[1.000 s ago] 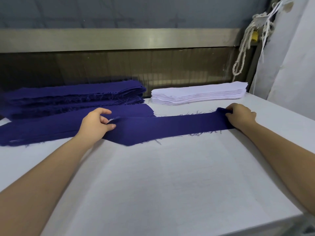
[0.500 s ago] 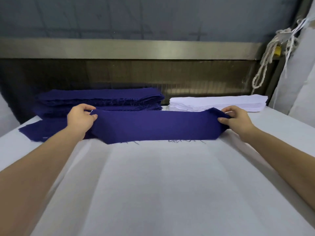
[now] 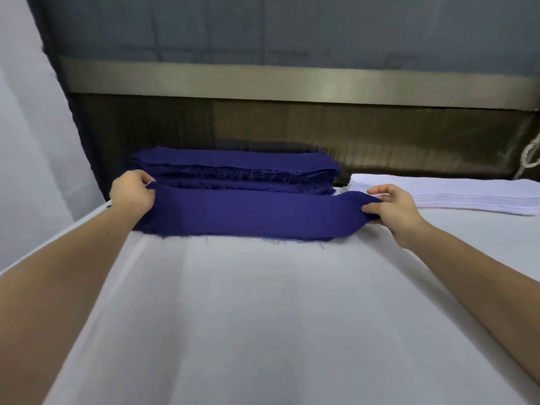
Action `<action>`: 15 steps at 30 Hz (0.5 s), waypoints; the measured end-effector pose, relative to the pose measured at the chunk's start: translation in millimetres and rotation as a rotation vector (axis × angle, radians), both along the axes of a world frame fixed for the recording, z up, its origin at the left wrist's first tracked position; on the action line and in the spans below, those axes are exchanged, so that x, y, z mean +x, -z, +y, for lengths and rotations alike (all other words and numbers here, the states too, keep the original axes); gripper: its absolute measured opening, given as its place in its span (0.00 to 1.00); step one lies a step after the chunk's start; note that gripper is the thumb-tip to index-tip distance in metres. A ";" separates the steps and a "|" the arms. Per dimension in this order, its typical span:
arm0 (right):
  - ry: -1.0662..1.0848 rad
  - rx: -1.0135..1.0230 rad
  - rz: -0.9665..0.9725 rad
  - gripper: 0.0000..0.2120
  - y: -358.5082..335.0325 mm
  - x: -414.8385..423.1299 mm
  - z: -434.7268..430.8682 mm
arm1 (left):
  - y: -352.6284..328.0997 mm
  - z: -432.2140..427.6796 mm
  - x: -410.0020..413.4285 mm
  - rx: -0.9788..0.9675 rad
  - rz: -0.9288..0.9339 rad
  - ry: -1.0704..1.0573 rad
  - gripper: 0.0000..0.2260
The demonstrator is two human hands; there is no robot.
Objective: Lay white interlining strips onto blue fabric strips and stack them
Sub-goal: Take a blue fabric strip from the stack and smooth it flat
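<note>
One blue fabric strip (image 3: 248, 213) lies stretched from side to side on the far part of the white table (image 3: 263, 317). Its long near edge is frayed and touches the table top. The left hand (image 3: 131, 194) pinches the strip's left end, with fingers and thumb curled tight on the cloth. The right hand (image 3: 391, 210) grips the right end, thumb in front and fingers bent over the top. Just behind the strip sits a thick pile of blue strips (image 3: 233, 168). To the right of that pile lies a neat stack of white interlining strips (image 3: 467, 197), close behind the right hand. A dull metal rail (image 3: 292, 83) runs along the wall behind. A white rope (image 3: 530, 159) hangs at the far right edge.
</note>
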State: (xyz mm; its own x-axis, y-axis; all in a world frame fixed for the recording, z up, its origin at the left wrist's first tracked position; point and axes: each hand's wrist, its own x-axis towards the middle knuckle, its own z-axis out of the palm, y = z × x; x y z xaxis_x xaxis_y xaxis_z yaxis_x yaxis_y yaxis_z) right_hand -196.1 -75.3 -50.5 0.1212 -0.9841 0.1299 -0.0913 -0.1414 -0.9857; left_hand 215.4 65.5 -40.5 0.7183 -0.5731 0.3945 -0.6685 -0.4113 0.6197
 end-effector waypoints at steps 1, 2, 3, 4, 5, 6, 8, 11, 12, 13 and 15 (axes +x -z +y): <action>-0.010 0.002 0.004 0.15 1.3 5.0 -0.7 | -0.1 0.2 5.8 0.001 0.004 -0.008 0.08; -0.017 -0.002 0.013 0.14 1.9 10.6 -1.4 | -0.3 0.6 11.9 0.005 0.008 -0.015 0.08; -0.019 -0.011 0.030 0.14 2.0 15.0 -2.2 | 0.1 0.9 17.0 0.013 0.007 -0.017 0.08; -0.017 -0.024 0.053 0.14 1.8 19.0 -3.1 | 0.9 1.6 22.0 0.024 -0.001 -0.018 0.09; -0.016 -0.041 0.085 0.15 1.8 22.3 -4.5 | 2.2 1.7 26.5 0.043 -0.016 -0.018 0.09; -0.016 -0.060 0.125 0.15 2.1 25.2 -5.7 | 3.7 2.2 30.4 0.073 -0.037 -0.015 0.09; -0.006 -0.118 0.248 0.15 2.9 28.7 -8.8 | 8.0 3.0 35.2 0.166 -0.098 0.000 0.10; 0.057 -0.269 0.540 0.13 3.6 30.3 -12.8 | 13.7 3.5 35.5 0.309 -0.229 0.009 0.14; 0.084 -0.342 0.647 0.12 3.4 31.8 -14.3 | 15.0 3.0 33.7 0.342 -0.296 0.001 0.15; 0.103 -0.415 0.726 0.13 2.4 34.0 -15.9 | 15.7 2.3 30.8 0.368 -0.374 -0.012 0.17; 0.108 -0.516 0.791 0.15 -1.6 43.2 -18.5 | 15.3 -0.2 22.9 0.392 -0.508 -0.025 0.19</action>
State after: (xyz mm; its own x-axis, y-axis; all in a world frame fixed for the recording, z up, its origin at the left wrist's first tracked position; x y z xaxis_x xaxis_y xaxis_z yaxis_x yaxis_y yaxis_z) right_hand -152.9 -93.8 -48.9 0.2720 -0.8391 0.4711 -0.7436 -0.4940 -0.4506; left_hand 238.3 65.3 -55.8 0.5117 -0.7295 0.4539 -0.8265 -0.5622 0.0283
